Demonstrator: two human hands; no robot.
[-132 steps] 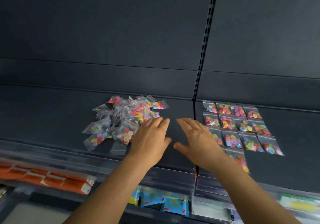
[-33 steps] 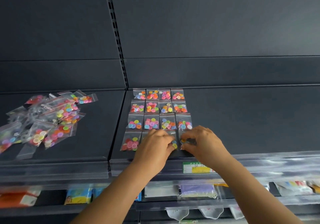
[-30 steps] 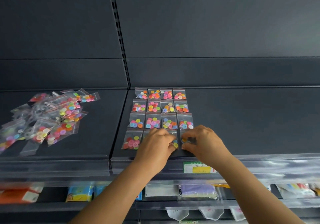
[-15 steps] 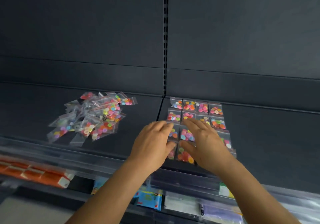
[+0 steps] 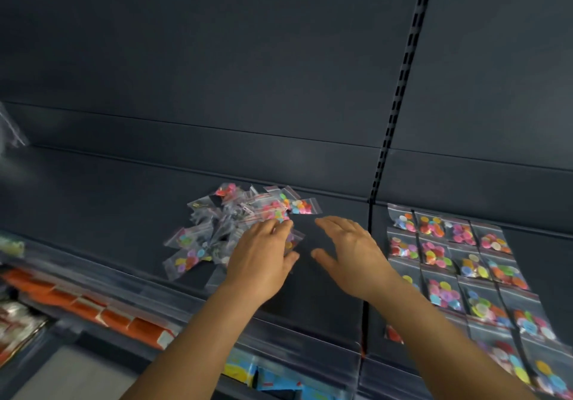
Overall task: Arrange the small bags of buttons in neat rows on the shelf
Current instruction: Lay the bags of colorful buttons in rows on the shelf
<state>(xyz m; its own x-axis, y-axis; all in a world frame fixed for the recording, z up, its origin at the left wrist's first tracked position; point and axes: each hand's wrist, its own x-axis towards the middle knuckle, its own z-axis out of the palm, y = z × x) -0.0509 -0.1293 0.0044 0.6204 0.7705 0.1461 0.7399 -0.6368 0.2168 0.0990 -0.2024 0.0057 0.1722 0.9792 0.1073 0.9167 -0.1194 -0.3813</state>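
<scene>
1. My left hand [image 5: 263, 260] sits at the centre of the frame, palm down, fingers loosely extended over the right edge of the loose heap of button bags [image 5: 238, 229]. The fingertips lie on or just above the nearest bags; I cannot tell whether any bag is pinched, and nothing looks gripped.
2. My right hand [image 5: 350, 254] is just right of centre, palm down over bare shelf [image 5: 108, 201], fingers straight and spread, thumb out to the left. It holds nothing.
3. The two hands are near each other but apart, with a dark strip of shelf showing between them.
4. The heap lies left of centre: clear zip bags of coloured buttons, overlapping at odd angles, some tilted.
5. The arranged bags [image 5: 459, 260] fill the right side of the frame, laid flat in rows and columns with their edges touching or nearly so, running from the back of the shelf down toward the lower right corner. My right forearm crosses over the nearest left ones.
6. A slotted upright [image 5: 400, 89] runs down the back panel, and the shelf seam below it separates the heap's section from the rows' section.
7. At lower left, below the shelf edge, lie orange packets [image 5: 102, 313]; blue and yellow packets [image 5: 257, 375] show at the bottom centre. The lower edges are blurred.
</scene>
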